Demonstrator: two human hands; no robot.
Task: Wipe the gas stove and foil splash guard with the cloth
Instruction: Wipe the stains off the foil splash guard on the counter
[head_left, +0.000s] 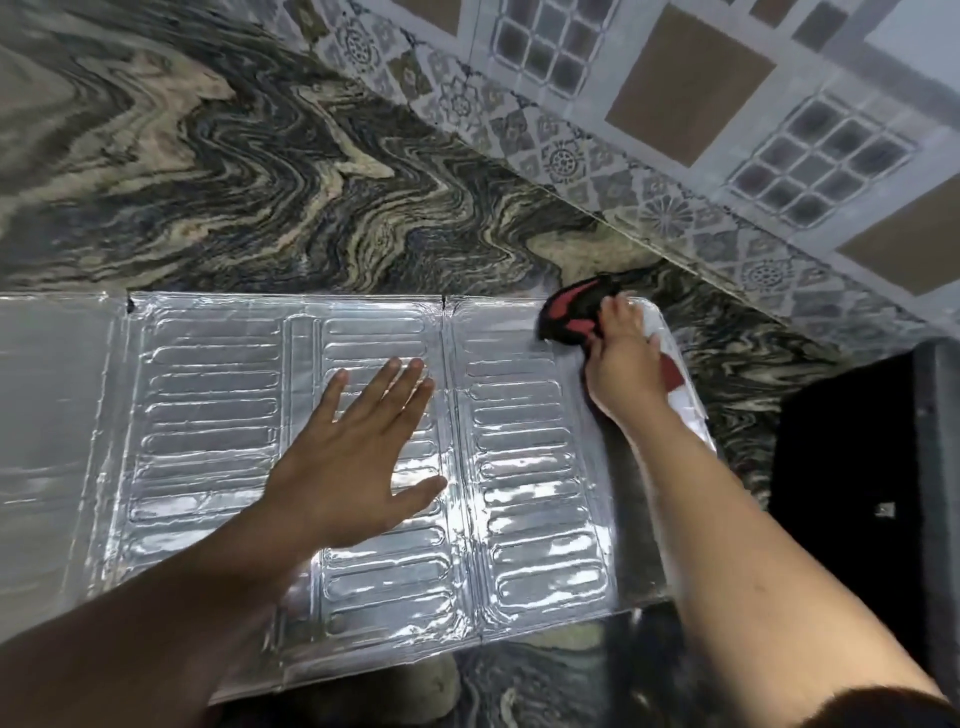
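The foil splash guard (208, 426) lies flat on the marbled countertop, its silver panels unfolded and embossed with oblong ridges. My left hand (353, 457) rests flat on the middle panel, fingers spread, palm down. My right hand (626, 364) grips a red, black and white cloth (569, 314) at the guard's far right corner, pressing it on the foil. Part of the cloth trails under my wrist along the right edge. The black gas stove (852, 467) shows only as a dark block at the right.
The dark swirled stone countertop (260, 182) stretches behind and around the guard. A patterned tile wall (727, 114) runs diagonally along the upper right. The stove's grey side (940, 493) stands close to my right forearm.
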